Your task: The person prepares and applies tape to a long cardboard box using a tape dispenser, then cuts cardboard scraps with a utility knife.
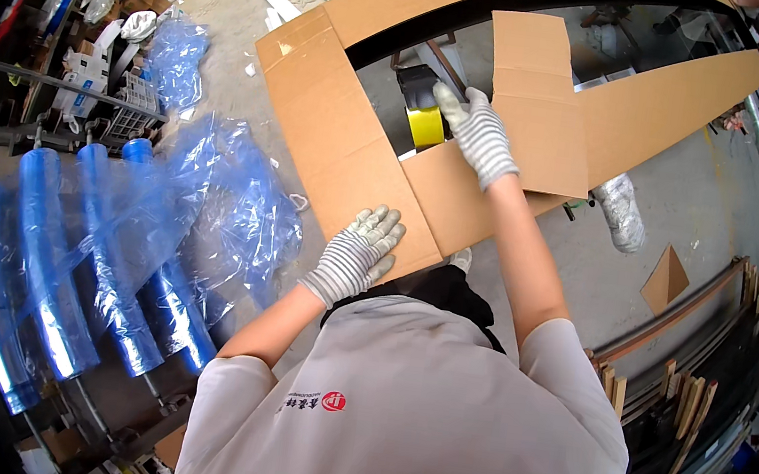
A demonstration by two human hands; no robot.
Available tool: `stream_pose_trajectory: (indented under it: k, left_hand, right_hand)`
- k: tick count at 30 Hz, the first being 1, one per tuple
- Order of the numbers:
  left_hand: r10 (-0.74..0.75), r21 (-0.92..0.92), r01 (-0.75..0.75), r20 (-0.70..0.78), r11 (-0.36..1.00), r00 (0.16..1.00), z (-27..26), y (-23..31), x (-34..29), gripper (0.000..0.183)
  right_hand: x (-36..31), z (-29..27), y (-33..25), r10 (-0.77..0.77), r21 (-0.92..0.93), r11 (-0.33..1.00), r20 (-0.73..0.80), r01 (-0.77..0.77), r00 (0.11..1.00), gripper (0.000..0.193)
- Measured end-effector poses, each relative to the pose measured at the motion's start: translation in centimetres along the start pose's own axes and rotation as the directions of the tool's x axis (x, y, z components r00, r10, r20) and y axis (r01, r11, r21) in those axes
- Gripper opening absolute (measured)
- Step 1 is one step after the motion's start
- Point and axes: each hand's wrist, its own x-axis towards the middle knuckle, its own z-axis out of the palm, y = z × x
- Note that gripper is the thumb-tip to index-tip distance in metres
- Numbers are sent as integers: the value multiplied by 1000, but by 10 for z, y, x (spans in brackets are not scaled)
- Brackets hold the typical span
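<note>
Both of my hands wear grey-and-white striped work gloves. My right hand (479, 136) is closed on a black tape dispenser (415, 80) carrying a roll of yellow tape (425, 127), over the opening of a long cardboard-covered frame. Part of the grip is hidden behind the glove. My left hand (361, 252) lies flat, fingers stretched, on the near left corner of the cardboard (340, 133). A separate folded cardboard piece (538, 105) lies across the frame, just right of my right hand. Dark inner edges (453, 23) show inside the frame.
Several rolls of blue plastic film (54, 263) hang on rods at the left, with loose crumpled film (241, 206) beside them. A cluttered shelf (66, 85) stands behind. Wood strips (691, 398) are stacked at the right. A wrapped bundle (619, 212) sits below the frame.
</note>
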Motion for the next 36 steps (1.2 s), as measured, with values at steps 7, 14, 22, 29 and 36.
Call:
stream_pose_trajectory:
  k: [7, 14, 22, 29, 36]
  left_hand:
    - [184, -87, -198, -146, 976, 972, 10, -19, 2, 50]
    - [319, -297, -393, -269, 870, 909, 15, -57, 17, 46]
    - [256, -812, 351, 256, -466, 932, -57, -61, 47, 72]
    - [-87, -905, 216, 197, 366, 976, -78, -29, 36, 25]
    - [-341, -968, 115, 33, 222, 939, 5, -24, 42, 20]
  right_hand:
    - [36, 27, -6, 82, 784, 477, 411, -398, 908, 27]
    - [-92, -19, -13, -419, 985, 149, 141, -85, 897, 42]
    - [-204, 2, 32, -26, 497, 837, 456, -230, 890, 41]
    - [-220, -8, 40, 7, 415, 884, 449, -215, 894, 25]
    - [-267, -34, 94, 297, 126, 915, 431, -383, 852, 41]
